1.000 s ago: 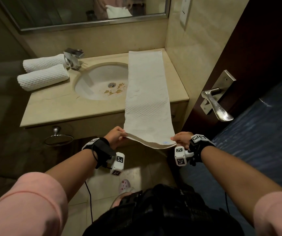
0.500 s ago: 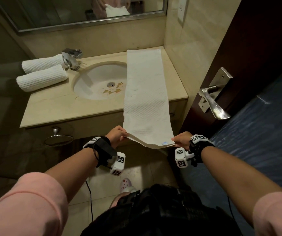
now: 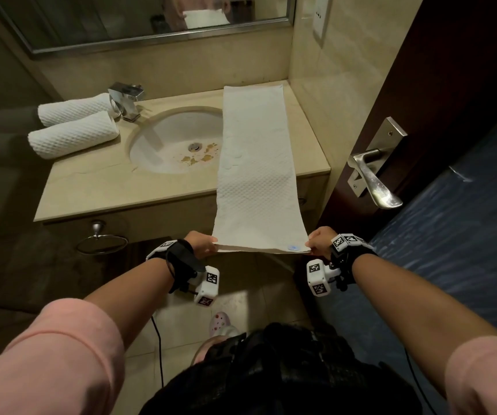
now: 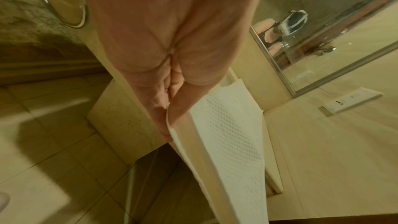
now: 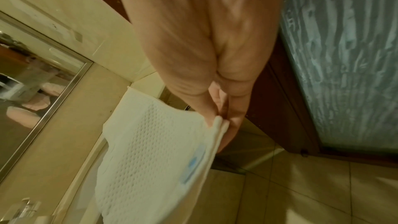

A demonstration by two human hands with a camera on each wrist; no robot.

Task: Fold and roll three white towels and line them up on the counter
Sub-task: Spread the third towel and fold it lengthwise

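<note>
A long folded strip of white waffle-textured towel (image 3: pixel 256 163) runs down the middle of the frame, its far part flat on the beige stone counter (image 3: pixel 91 187), its near end held off the front edge. The left hand (image 3: pixel 200 244) pinches one near corner, the right hand (image 3: pixel 319 239) the other. Two rolled towels (image 3: pixel 73 136) lie side by side at upper left, beside the chrome faucet (image 3: pixel 127 100) and oval basin (image 3: pixel 169 145)
</note>
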